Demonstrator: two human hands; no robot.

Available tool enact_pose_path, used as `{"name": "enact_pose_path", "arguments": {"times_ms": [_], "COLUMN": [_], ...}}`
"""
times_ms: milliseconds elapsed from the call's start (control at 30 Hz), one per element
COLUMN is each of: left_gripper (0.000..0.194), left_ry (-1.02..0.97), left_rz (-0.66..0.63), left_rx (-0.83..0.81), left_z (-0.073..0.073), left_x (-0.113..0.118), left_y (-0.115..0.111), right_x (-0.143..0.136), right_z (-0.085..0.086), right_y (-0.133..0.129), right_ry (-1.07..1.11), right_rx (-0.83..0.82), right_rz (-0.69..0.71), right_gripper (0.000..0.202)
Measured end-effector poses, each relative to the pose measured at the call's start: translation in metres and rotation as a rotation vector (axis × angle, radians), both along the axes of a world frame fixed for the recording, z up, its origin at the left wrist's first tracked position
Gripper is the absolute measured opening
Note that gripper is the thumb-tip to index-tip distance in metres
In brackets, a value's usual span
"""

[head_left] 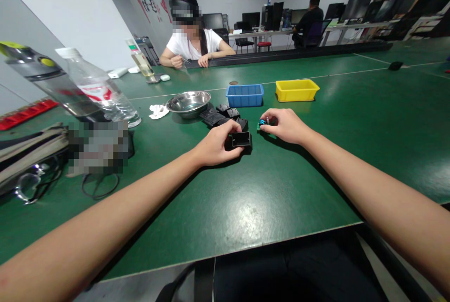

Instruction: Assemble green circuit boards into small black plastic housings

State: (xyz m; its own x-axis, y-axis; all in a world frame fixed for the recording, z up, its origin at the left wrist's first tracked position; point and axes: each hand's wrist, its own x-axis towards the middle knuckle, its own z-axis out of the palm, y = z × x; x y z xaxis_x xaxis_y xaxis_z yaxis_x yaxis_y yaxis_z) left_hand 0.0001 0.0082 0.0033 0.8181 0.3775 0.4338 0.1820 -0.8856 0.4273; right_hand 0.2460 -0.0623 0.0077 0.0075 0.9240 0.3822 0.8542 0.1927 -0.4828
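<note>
My left hand (pixel 220 145) grips a small black plastic box (pixel 241 139), thumb in front and fingers behind, its open side facing me. To its right, my right hand (pixel 286 126) pinches a small circuit board (pixel 260 126) with a green edge and blue parts on it. The board is held just above or on the table, apart from the box; I cannot tell if it touches the surface. Behind my left hand lie several more black plastic cases (pixel 220 114) in a loose heap, partly hidden by my fingers.
A steel bowl (pixel 189 103), a blue bin (pixel 245 96) and a yellow bin (pixel 297 91) stand behind my hands on the green table (pixel 211 217). Crumpled tissue (pixel 159 111), a water bottle (pixel 101 88) and a bag (pixel 31 152) are at left. Across the table sits a person (pixel 195 44).
</note>
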Motion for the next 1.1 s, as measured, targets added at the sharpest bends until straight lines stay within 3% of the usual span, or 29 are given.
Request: {"name": "enact_pose_path", "arguments": {"times_ms": [667, 867, 967, 1100], "left_gripper": [0.033, 0.033, 0.034, 0.034], "left_ry": [0.040, 0.046, 0.047, 0.057], "left_rz": [-0.020, -0.014, -0.016, -0.012], "left_rx": [0.005, 0.002, -0.001, -0.006], "left_z": [0.002, 0.002, 0.002, 0.002], "left_x": [0.000, 0.000, 0.000, 0.000], "left_y": [0.001, 0.000, 0.000, 0.001], "right_x": [-0.001, 0.010, 0.020, 0.030], "right_z": [-0.001, 0.006, 0.006, 0.001], "right_y": [0.000, 0.002, 0.003, 0.005], "right_ry": [0.042, 0.051, -0.010, -0.108], "right_rx": [-0.004, 0.084, -0.003, -0.160], "right_rz": [0.012, -0.208, -0.320, -0.294], "right_gripper": [0.021, 0.025, 0.033, 0.037]}}
